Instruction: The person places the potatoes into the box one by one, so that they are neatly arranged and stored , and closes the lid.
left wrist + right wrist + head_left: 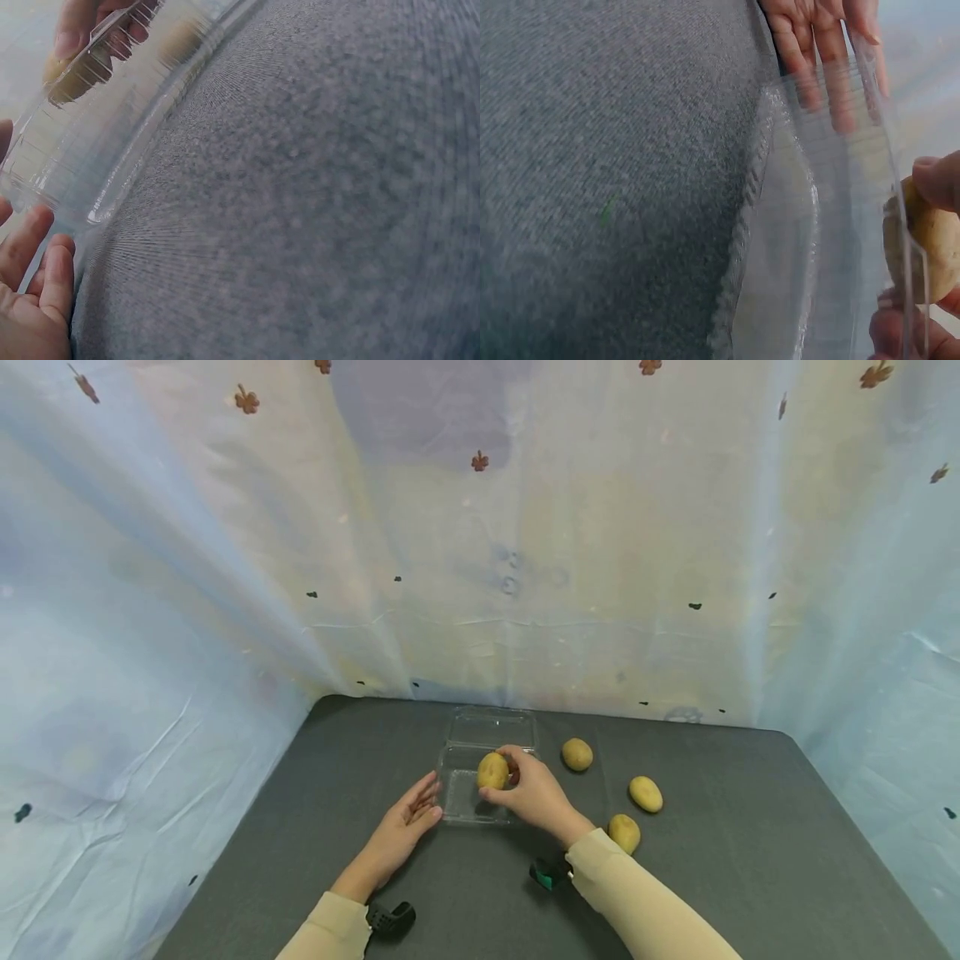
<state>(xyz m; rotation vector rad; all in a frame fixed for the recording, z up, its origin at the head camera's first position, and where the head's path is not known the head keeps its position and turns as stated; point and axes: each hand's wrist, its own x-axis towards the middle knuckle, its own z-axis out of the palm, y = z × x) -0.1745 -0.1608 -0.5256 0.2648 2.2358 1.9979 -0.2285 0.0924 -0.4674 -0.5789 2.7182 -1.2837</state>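
My right hand (534,789) pinches a potato (492,772) between thumb and fingers, over the right part of a clear plastic clamshell container (459,795). The container lies on the table with its lid (492,724) folded back, away from me. At its left wall, my left hand (405,827) has its fingers extended beside or against the plastic. The left wrist view shows the left fingers (57,277) close to the container's corner. In the right wrist view the held potato (930,240) is partly seen through the clear wall.
To the right of the container lie three loose potatoes: one farther back (577,754), one farther right (646,794), and one beside my right forearm (624,833). The dark grey table (720,860) ends at a patterned curtain (570,568) behind and at the sides.
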